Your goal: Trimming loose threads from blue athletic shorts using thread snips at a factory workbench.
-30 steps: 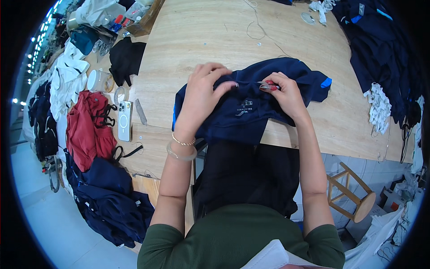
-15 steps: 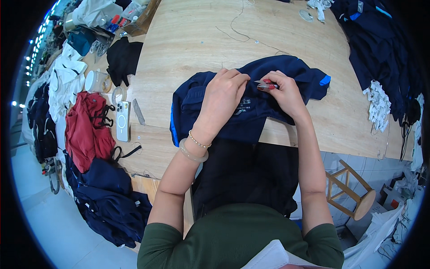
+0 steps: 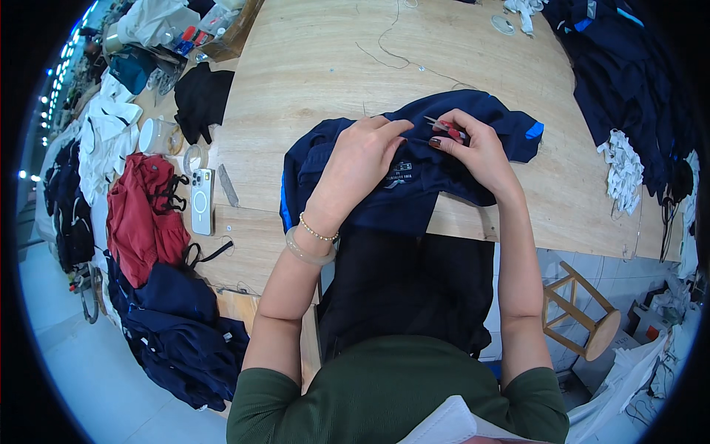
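Observation:
A navy garment (image 3: 310, 164) with bright blue trim and a pale printed patch lies rumpled at the table's near edge. My left hand (image 3: 361, 157), with a bracelet and a bangle on its wrist, rests over it, fingers bent onto the fabric; the thumb and forefinger tips come near each other at a fold. Small thread snips (image 3: 451, 130) with red on them sit in my right hand (image 3: 481, 152), their pointed blades aimed left toward the left fingertips. The snips are just above the cloth, partly covered by my fingers.
On the left lie a phone (image 3: 201, 201), red cloth (image 3: 145, 214), a black cloth piece (image 3: 203, 102), a clear container (image 3: 157, 137) and navy clothes (image 3: 177, 337). More navy garments (image 3: 629, 89) and a white bundle (image 3: 621, 174) are at right. A wooden stool (image 3: 603, 334) stands below.
My right hand has shifted slightly right, taking the snips away from the left fingertips and turning them a little. My left hand has moved slightly left, its thumb lower and farther from the forefinger.

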### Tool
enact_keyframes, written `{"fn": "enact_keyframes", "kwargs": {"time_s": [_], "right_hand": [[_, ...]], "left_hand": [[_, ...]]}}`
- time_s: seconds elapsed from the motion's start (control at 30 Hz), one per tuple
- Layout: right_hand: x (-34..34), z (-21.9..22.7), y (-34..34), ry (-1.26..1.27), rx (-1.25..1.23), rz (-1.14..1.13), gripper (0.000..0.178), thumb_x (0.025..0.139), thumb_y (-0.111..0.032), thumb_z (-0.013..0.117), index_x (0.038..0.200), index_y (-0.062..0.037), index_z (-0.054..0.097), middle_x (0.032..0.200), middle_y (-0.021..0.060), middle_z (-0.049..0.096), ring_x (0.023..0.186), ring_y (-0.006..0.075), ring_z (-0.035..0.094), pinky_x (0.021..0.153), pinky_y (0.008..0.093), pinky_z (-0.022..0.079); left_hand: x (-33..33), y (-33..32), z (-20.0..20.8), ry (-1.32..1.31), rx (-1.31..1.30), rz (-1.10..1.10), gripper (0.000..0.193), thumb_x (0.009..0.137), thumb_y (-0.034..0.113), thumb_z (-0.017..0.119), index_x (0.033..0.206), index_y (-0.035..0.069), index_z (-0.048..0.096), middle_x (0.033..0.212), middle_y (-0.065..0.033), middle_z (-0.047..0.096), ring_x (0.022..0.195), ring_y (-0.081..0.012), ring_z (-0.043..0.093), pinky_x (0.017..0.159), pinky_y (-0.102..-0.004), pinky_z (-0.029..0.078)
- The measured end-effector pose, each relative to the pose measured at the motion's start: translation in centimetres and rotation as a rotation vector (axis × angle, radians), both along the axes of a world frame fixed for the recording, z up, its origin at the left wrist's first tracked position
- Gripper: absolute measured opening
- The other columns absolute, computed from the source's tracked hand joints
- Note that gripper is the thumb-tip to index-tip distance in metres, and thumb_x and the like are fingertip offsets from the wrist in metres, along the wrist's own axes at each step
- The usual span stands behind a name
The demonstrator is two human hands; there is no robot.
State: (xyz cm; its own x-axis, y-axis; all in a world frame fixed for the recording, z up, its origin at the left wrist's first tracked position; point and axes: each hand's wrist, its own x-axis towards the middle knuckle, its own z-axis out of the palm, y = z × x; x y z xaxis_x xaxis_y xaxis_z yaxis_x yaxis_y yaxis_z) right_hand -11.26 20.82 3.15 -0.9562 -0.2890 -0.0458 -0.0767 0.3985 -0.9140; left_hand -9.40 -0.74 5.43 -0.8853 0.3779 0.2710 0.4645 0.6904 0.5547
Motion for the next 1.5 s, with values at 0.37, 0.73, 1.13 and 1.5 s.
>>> {"fn": "enact_keyframes", "kwargs": {"time_s": [0.37,0.73,1.13,1.5], "right_hand": [[0.2,1.2,-0.1,0.225,0.143,-0.077,0.022,0.084,-0.022,0.072,0.093,-0.0046,0.063,0.077,0.0056,0.060,0.077,0.0189,0.054,0.068,0.0306,0.044],[-1.3,3.2,-1.1,0.507,0.413,0.069,0.017,0.077,-0.016,0.074,0.085,-0.0054,0.064,0.079,0.0038,0.062,0.083,0.0231,0.054,0.074,0.0343,0.046],[-1.7,3.0,-2.0,0.573,0.463,0.160,0.017,0.076,-0.016,0.074,0.084,-0.0057,0.063,0.082,0.0035,0.062,0.086,0.0247,0.054,0.077,0.0361,0.047],[0.1,1.4,2.3,0.102,-0.259,-0.280,0.014,0.093,-0.008,0.063,0.104,0.0017,0.063,0.095,0.0068,0.068,0.091,0.0128,0.065,0.084,0.0245,0.051]], "left_hand": [[-0.3,0.0,-0.7,0.023,0.030,0.038,0.011,0.087,0.006,0.064,0.096,0.000,0.065,0.079,-0.0148,0.066,0.069,-0.0272,0.065,0.064,-0.0329,0.051],[-0.7,0.0,-0.7,0.004,0.050,0.037,0.008,0.088,0.007,0.063,0.094,0.002,0.061,0.072,-0.0148,0.064,0.062,-0.0275,0.064,0.059,-0.0334,0.049],[-0.8,-0.2,-0.8,0.005,0.072,0.033,0.010,0.087,0.008,0.064,0.096,0.004,0.062,0.070,-0.0141,0.063,0.062,-0.0269,0.064,0.058,-0.0340,0.049],[1.3,-11.9,1.6,0.210,0.515,0.882,0.014,0.096,0.002,0.052,0.103,-0.006,0.062,0.093,-0.0121,0.067,0.076,-0.0134,0.065,0.062,-0.0254,0.057]]}}
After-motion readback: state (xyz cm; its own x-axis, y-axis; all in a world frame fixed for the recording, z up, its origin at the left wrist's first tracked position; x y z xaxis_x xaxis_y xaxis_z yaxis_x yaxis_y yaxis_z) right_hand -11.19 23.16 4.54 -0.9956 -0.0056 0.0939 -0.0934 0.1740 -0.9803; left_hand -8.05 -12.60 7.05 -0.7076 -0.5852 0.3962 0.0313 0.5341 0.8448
